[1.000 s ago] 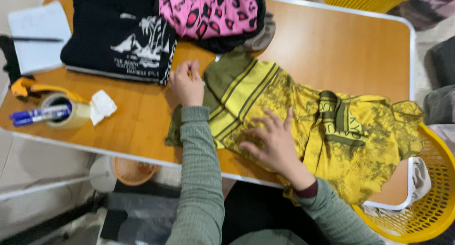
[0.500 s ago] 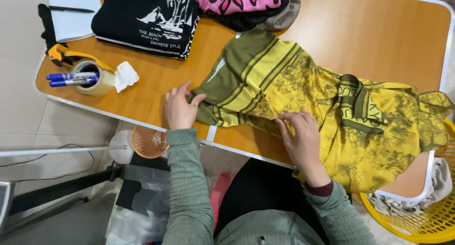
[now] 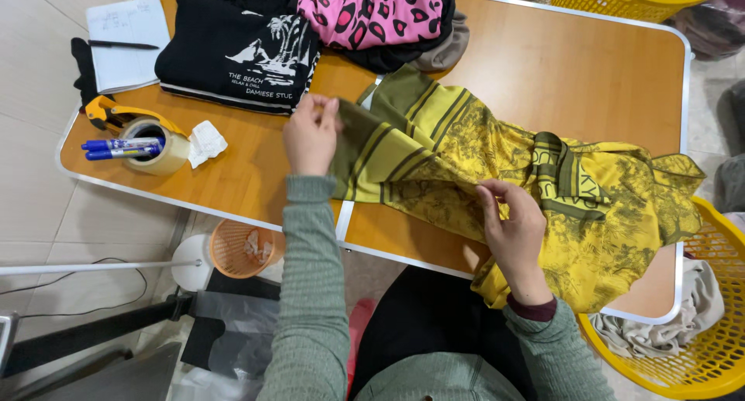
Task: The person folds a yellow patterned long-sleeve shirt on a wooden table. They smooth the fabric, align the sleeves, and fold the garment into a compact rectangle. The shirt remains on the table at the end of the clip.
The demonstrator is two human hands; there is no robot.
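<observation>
yellow-olive printed garment (image 3: 497, 176) lies across wooden table (image 3: 559, 67). left hand (image 3: 310, 137) pinches its striped end, right hand (image 3: 516, 230) pinches a near-edge fold; cloth lifted between, probably to straighten it.

One head-worn camera is looking almost straight down from above, close over the wooden table (image 3: 590, 67), which is filling the upper frame at a slight tilt. The person's own sleeves are entering from the bottom edge. Floor is showing at the left; the right edge is probably cropping a yellow basket (image 3: 698, 354).
</observation>
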